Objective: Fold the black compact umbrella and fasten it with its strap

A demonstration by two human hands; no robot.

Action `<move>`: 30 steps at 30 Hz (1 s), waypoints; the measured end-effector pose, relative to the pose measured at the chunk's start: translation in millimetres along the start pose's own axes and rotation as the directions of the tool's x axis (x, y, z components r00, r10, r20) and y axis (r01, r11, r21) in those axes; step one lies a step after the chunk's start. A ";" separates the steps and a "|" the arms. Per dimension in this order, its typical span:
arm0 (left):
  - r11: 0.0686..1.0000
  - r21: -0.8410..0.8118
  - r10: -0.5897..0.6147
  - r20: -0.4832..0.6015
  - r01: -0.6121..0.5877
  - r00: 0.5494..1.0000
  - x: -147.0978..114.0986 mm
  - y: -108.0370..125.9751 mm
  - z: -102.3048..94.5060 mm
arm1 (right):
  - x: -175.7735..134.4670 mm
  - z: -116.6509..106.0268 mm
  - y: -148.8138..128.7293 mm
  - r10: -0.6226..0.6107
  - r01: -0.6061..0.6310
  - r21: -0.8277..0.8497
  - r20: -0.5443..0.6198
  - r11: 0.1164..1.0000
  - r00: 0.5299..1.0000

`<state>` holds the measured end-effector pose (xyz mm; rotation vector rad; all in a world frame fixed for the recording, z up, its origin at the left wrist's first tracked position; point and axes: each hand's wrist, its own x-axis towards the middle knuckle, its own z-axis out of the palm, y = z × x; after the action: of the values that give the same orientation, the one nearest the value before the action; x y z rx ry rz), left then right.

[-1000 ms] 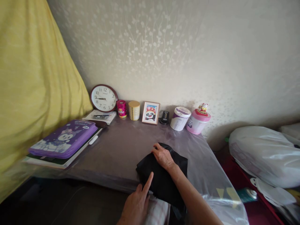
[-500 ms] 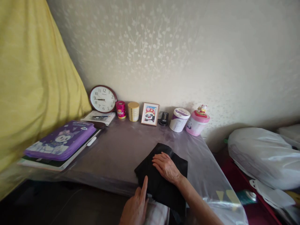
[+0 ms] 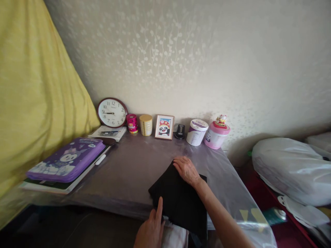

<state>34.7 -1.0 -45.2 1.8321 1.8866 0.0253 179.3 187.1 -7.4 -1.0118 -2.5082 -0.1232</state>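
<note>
A piece of black cloth (image 3: 178, 196) with angled corners lies over the near edge of the table, its lower end hanging toward me. My left hand (image 3: 151, 225) grips its near left edge, the index finger stretched along the top and the other fingers curled under. What those curled fingers hold below is partly hidden. Across the far corner of the cloth rests my right hand (image 3: 186, 170), palm down with fingers stretched out flat. A pale checked fabric (image 3: 174, 237) shows beneath the cloth, close to my body.
Plastic film covers the table (image 3: 129, 172). Along the wall stand a clock (image 3: 112, 113), a pink tin (image 3: 132, 124), a yellow-lidded jar (image 3: 146, 125), a panda picture frame (image 3: 164, 127) and two tubs (image 3: 197, 132). A purple case (image 3: 67, 160) lies left; a white bag (image 3: 292, 170) sits right.
My right hand has slid away from me over the cloth to its far corner, and the cloth there looks flatter. My left hand stays nearly in place.
</note>
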 end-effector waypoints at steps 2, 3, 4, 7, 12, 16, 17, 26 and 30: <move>1.000 -0.008 -0.004 0.017 0.004 1.000 0.5 0.1 0.2 | -8.4 1.5 -18.6 -0.179 0.170 0.111 0.075 0.979 0.981; 1.000 -0.009 -0.010 0.021 0.010 1.000 0.5 0.0 0.6 | -12.0 4.0 -26.1 -0.233 0.215 0.145 0.114 0.966 0.966; 1.000 -0.010 -0.013 0.017 0.013 1.000 0.5 -0.2 1.1 | -14.3 7.1 -31.3 -0.257 0.234 0.160 0.145 0.959 0.956; 1.000 -0.011 -0.007 -0.007 0.007 1.000 -0.4 -1.1 2.9 | -11.7 15.2 -28.9 -0.170 0.153 0.107 0.171 0.982 0.970; 1.000 0.010 -0.009 -0.028 0.009 1.000 -2.1 -1.8 3.4 | -7.4 4.0 17.0 0.180 -0.172 0.125 -0.058 0.977 0.982; 0.999 0.030 0.020 -0.058 -0.018 0.998 -1.6 -4.8 5.8 | -43.0 -20.7 51.7 0.383 -0.310 0.326 -0.186 0.893 0.905; 0.999 0.028 0.035 -0.077 -0.033 0.996 -1.3 -6.3 7.3 | -56.0 -26.7 57.2 0.413 -0.334 0.343 -0.189 0.878 0.891; 0.993 -0.017 0.117 -0.164 -0.121 0.980 -0.9 -15.9 10.8 | -134.2 -56.8 41.0 0.238 -0.211 0.258 -0.075 0.943 0.968; 0.992 -0.020 0.119 -0.179 -0.124 0.977 -1.3 -15.9 8.7 | -137.9 -62.2 23.3 0.123 -0.116 0.155 -0.037 0.981 0.992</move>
<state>23.0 -6.6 -58.0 1.9786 1.8762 0.2663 305.7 100.9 -11.2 -1.0796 -2.3674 0.0799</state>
